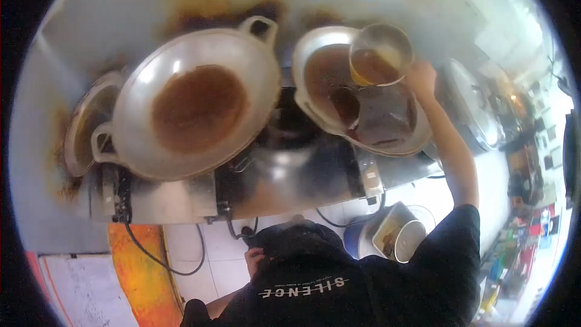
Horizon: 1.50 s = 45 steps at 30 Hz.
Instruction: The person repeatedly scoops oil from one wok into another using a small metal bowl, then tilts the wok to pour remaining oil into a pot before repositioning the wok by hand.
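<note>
My right hand (421,80) grips the rim or handle side of a round metal pot (397,35). The pot is tilted above the right wok (315,37), with brown liquid inside it. Dark brown liquid (387,112), which looks like oil, fills the lower part of that wok. My left hand (255,260) is low, close to my body by the stove's front. Its fingers look curled near a small dark object (247,232); what they hold, if anything, is hidden.
A big wok (139,103) with brown liquid sits on the left. Behind it leans another round pan (78,139). A large metal lid or pan (469,100) is at right. Below, a tub (357,239) holds a container and a bowl (411,241). Black hoses (163,266) hang from the stove.
</note>
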Available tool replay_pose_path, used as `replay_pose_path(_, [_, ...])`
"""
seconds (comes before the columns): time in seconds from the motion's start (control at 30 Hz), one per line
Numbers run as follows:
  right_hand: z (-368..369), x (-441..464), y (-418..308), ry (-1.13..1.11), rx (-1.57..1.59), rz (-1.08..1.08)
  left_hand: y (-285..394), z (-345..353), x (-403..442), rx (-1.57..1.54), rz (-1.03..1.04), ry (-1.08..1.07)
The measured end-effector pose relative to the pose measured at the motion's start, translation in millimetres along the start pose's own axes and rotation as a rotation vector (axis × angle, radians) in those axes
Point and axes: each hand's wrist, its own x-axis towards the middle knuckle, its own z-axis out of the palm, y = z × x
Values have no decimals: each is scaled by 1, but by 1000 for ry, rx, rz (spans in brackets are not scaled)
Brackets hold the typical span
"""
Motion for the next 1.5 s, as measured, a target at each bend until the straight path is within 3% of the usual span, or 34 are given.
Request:
replay_pose_path(0.1, [-20, 4, 24, 66, -118, 33, -31, 19, 6, -15, 49, -23])
replay_pose_path(0.23, [-47, 19, 47, 76, 31, 111, -31, 48, 6, 18, 296, 168])
replay_pose_path(0.3, [-51, 34, 68, 240, -102, 11, -47, 52, 10, 29, 362, 220])
replay_pose_path(0.37, [-59, 41, 76, 320, -38, 11, -116, 43, 18, -164, -272, 24])
replay_pose_path(0.5, [-88, 48, 55, 429, 29, 33, -164, 42, 14, -293, -204, -46])
replay_pose_path(0.57, [-81, 43, 54, 465, 80, 16, -129, 48, 8, -256, -188, 6])
replay_pose_path(0.67, [-59, 30, 53, 428, 43, -54, -23, 61, -6, -159, -134, 119])
replay_pose_path(0.77, [-36, 17, 46, 374, -43, -157, 3, 66, -16, -19, 159, 167])
replay_pose_path(0.8, [-26, 17, 47, 216, -65, -104, 1, 66, -18, 35, 279, 188])
replay_pose_path(0.83, [-17, 18, 45, 56, -89, -54, -3, 63, -19, 12, 177, 163])
replay_pose_path(0.87, [-11, 15, 37, 47, -73, -73, -4, 57, -22, -1, 123, 164])
replay_pose_path(0.93, [0, 9, 17, -133, 383, 352, -5, 45, -25, -82, 47, 125])
replay_pose_path(1.0, [16, 11, -5, -220, 550, 349, -5, 36, -23, -162, 33, 124])
replay_pose_path(1.03, [28, 15, -16, -303, 702, 373, -6, 32, -23, -332, -145, 176])
replay_pose_path(1.07, [41, 19, -29, -306, 708, 208, -8, 26, -27, -502, -322, 222])
replay_pose_path(1.1, [53, 22, -44, -305, 719, 44, -9, 22, -32, -503, -324, 247])
replay_pose_path(1.13, [51, 22, -83, -308, 694, -12, -9, 22, -38, -338, -79, 304])
replay_pose_path(1.23, [17, -1, -223, -360, 696, 86, 6, -1, -46, -235, 129, 334])
replay_pose_path(1.3, [53, 4, -267, -391, 549, -34, 20, -22, -48, 140, 537, 373])
replay_pose_path(1.33, [73, 4, -291, -381, 489, -52, 4, -34, -50, 135, 536, 378])
replay_pose_path(1.37, [95, 2, -314, -372, 428, -71, -26, -46, -55, 13, 333, 304])
replay_pose_path(1.43, [142, -5, -347, -291, 275, -217, -17, -65, -59, -118, 122, 227])
replay_pose_path(1.5, [186, -16, -370, -262, 247, -163, 13, -80, -67, 141, 441, 392])
